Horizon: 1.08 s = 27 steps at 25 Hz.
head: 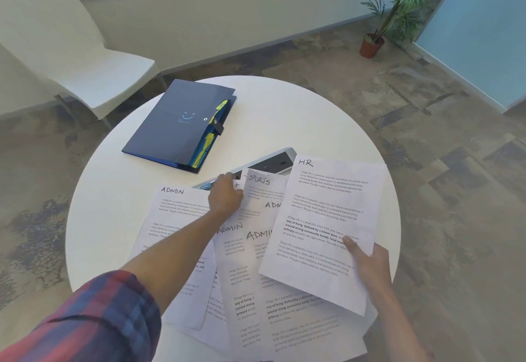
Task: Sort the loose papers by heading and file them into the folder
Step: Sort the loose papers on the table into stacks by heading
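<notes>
Papers (250, 262) under left hand (225, 195) (fanned), folder (176, 122) beyond

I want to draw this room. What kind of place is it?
Probably an office lounge or meeting corner: a round white table, a white chair, a blue folder for headed papers, and a potted plant.

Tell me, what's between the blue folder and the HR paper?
In the head view, bare white table and a power strip lie between the blue folder and the HR paper.

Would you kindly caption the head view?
Right hand holds HR sheet; left hand reaches among papers near closed folder.
</notes>
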Each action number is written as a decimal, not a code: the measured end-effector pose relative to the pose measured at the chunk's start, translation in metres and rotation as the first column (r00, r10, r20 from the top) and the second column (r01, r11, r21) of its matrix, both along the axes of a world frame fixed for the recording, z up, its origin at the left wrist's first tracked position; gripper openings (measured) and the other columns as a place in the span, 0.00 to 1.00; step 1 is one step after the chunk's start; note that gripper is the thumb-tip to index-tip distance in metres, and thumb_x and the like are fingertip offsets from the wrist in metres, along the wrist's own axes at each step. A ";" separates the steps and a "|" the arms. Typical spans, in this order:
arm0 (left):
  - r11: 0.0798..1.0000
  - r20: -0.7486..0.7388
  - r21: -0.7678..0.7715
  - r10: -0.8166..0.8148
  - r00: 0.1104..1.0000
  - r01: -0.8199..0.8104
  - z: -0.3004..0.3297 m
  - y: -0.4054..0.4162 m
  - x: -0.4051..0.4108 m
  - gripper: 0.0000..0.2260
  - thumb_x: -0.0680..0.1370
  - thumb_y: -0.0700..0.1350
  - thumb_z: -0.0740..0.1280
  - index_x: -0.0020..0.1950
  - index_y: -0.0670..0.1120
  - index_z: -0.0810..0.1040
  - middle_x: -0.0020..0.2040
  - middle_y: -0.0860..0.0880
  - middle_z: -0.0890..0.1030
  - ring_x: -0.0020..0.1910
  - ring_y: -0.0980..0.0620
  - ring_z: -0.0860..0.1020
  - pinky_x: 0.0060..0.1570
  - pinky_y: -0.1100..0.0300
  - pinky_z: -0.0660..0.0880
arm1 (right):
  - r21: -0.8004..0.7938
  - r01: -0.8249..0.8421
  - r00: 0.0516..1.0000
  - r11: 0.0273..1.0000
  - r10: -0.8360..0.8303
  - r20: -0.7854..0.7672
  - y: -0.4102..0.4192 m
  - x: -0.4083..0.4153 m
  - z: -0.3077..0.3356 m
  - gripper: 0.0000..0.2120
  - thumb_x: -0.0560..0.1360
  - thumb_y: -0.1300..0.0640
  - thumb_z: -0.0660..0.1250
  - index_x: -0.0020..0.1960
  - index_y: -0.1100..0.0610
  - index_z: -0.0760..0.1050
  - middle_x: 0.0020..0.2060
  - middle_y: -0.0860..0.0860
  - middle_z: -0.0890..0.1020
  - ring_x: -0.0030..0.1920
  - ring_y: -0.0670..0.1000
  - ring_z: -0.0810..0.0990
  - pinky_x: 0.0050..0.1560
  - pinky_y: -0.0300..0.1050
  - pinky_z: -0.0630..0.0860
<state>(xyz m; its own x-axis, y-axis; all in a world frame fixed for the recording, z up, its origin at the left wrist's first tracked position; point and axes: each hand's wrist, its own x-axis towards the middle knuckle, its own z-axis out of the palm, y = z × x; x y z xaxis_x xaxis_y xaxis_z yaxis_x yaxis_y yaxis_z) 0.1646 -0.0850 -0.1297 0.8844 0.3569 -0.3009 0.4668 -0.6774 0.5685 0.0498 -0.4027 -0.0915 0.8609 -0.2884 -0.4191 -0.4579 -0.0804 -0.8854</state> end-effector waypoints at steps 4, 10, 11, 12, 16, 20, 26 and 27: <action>0.937 -0.103 0.308 -0.142 0.985 0.167 0.000 0.010 0.007 0.14 0.77 0.48 0.65 0.61 0.46 0.76 0.61 0.44 0.72 0.62 0.44 0.70 0.58 0.49 0.70 | 0.013 0.008 1.000 1.000 -0.008 -0.002 0.002 0.001 -0.005 0.09 0.76 0.58 0.72 0.55 0.58 0.82 0.47 0.48 0.86 0.48 0.52 0.84 0.44 0.44 0.78; 0.945 0.020 0.260 -0.211 0.977 0.199 -0.001 0.008 0.001 0.09 0.77 0.44 0.66 0.58 0.47 0.78 0.58 0.46 0.75 0.60 0.46 0.71 0.60 0.51 0.67 | 0.021 -0.011 1.000 1.000 0.011 0.003 0.004 0.004 -0.005 0.11 0.76 0.57 0.72 0.57 0.60 0.82 0.47 0.48 0.86 0.49 0.52 0.84 0.44 0.43 0.78; 0.962 0.041 0.212 -0.187 0.981 0.175 -0.001 0.008 0.002 0.06 0.77 0.42 0.66 0.54 0.47 0.77 0.55 0.46 0.76 0.57 0.46 0.72 0.59 0.51 0.67 | 0.021 -0.015 1.000 1.000 0.015 0.007 0.003 0.005 -0.004 0.11 0.76 0.57 0.72 0.57 0.60 0.82 0.48 0.48 0.86 0.49 0.52 0.84 0.45 0.44 0.78; 0.980 0.050 0.139 -0.150 0.987 0.142 -0.001 0.009 0.002 0.03 0.77 0.41 0.65 0.49 0.47 0.75 0.52 0.46 0.78 0.53 0.47 0.74 0.57 0.51 0.69 | 0.022 -0.015 1.000 1.000 0.015 0.009 0.003 0.006 -0.004 0.11 0.77 0.57 0.72 0.57 0.60 0.82 0.48 0.49 0.86 0.49 0.52 0.84 0.45 0.44 0.78; 0.983 0.048 -0.170 -0.066 0.997 0.073 0.015 0.012 0.008 0.04 0.78 0.43 0.65 0.44 0.46 0.74 0.44 0.47 0.82 0.44 0.46 0.80 0.42 0.52 0.77 | 0.018 -0.014 1.000 1.000 0.014 0.017 0.002 0.007 -0.005 0.11 0.76 0.58 0.72 0.57 0.60 0.82 0.48 0.50 0.86 0.49 0.53 0.85 0.47 0.46 0.79; 0.958 0.139 -0.224 -0.151 0.979 0.180 0.040 0.019 0.015 0.04 0.81 0.46 0.64 0.47 0.48 0.71 0.43 0.47 0.86 0.40 0.48 0.83 0.37 0.54 0.78 | 0.025 -0.021 1.000 0.999 0.020 0.020 0.006 0.006 -0.004 0.10 0.76 0.58 0.72 0.57 0.59 0.82 0.49 0.51 0.87 0.50 0.54 0.85 0.48 0.48 0.79; 0.901 0.355 0.262 -0.424 0.833 0.346 0.069 0.021 0.015 0.12 0.82 0.47 0.60 0.60 0.49 0.79 0.48 0.52 0.85 0.39 0.51 0.81 0.35 0.58 0.76 | 0.041 -0.029 0.997 0.999 0.026 0.072 0.010 0.002 0.007 0.11 0.77 0.58 0.71 0.58 0.59 0.82 0.49 0.51 0.86 0.50 0.53 0.85 0.44 0.44 0.79; 0.949 0.408 0.156 -0.314 0.858 0.273 0.074 0.020 0.016 0.11 0.82 0.47 0.60 0.59 0.49 0.80 0.49 0.53 0.84 0.41 0.52 0.81 0.37 0.58 0.77 | 0.040 -0.030 0.996 0.999 0.027 0.082 0.010 0.001 0.008 0.11 0.77 0.58 0.72 0.58 0.60 0.82 0.49 0.51 0.86 0.50 0.53 0.85 0.45 0.45 0.79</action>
